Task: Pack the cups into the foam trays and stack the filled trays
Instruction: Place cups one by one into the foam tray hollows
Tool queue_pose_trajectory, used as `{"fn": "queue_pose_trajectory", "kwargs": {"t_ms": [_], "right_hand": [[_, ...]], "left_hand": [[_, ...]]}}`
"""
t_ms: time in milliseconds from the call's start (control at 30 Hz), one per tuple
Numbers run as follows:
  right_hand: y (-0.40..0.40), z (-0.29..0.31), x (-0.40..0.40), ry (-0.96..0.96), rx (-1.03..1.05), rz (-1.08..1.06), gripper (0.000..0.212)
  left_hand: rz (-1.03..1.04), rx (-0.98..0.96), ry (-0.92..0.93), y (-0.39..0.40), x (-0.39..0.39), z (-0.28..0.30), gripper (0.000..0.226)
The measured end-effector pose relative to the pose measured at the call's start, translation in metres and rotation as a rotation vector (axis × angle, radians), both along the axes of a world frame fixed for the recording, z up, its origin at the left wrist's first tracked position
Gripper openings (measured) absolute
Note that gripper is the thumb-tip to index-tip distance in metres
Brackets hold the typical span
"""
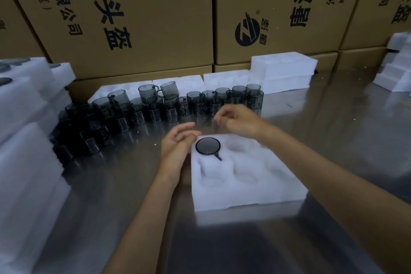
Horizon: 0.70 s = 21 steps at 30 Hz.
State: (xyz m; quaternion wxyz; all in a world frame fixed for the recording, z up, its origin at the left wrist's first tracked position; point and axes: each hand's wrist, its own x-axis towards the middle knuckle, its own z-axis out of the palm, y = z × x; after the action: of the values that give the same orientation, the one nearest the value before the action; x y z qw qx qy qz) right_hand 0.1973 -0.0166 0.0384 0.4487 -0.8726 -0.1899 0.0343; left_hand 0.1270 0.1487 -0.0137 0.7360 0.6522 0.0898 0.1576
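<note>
A white foam tray (264, 193) lies on the steel table in front of me. One smoky grey glass cup (207, 146) sits in its far left pocket, handle pointing toward me; the other pockets hold nothing. My left hand (178, 142) hovers at the tray's far left corner beside that cup, fingers relaxed and empty. My right hand (236, 121) hangs above the tray's far edge with fingers loosely curled, holding nothing. Several more grey cups (169, 104) stand in a row and partly stacked behind the tray.
Stacked foam trays (24, 162) rise at the left, some with cups inside. More foam trays (282, 71) sit at the back and at the far right (395, 73). Large cardboard boxes (142, 18) wall off the rear.
</note>
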Motion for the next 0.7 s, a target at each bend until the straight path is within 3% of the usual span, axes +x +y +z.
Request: {"fn": "queue_pose_trajectory", "kwargs": {"t_ms": [133, 200, 267, 367, 467, 567, 700], "right_hand": [[-0.018, 0.004, 0.062, 0.006, -0.183, -0.237, 0.033], [-0.023, -0.004, 0.085, 0.099, -0.350, -0.235, 0.048], [-0.022, -0.015, 0.099, 0.158, -0.415, -0.203, 0.047], [-0.023, -0.029, 0.108, 0.053, -0.462, -0.283, 0.026], [-0.031, -0.031, 0.103, -0.040, -0.505, -0.406, 0.050], [-0.042, -0.028, 0.089, -0.058, -0.480, -0.435, 0.055], [-0.055, -0.012, 0.066, -0.053, -0.162, -0.247, 0.057]], "left_hand": [[-0.027, 0.061, 0.055, -0.001, 0.006, -0.009, 0.015], [-0.011, 0.123, 0.037, -0.002, 0.009, -0.010, 0.014], [-0.005, 0.135, 0.026, -0.002, 0.011, -0.009, 0.014], [-0.010, 0.148, 0.029, -0.001, 0.013, -0.009, 0.014], [-0.007, 0.157, 0.031, 0.000, 0.013, -0.009, 0.015], [-0.004, 0.156, 0.036, 0.000, 0.010, -0.007, 0.016], [0.027, 0.214, -0.025, -0.006, 0.007, 0.010, 0.017]]}}
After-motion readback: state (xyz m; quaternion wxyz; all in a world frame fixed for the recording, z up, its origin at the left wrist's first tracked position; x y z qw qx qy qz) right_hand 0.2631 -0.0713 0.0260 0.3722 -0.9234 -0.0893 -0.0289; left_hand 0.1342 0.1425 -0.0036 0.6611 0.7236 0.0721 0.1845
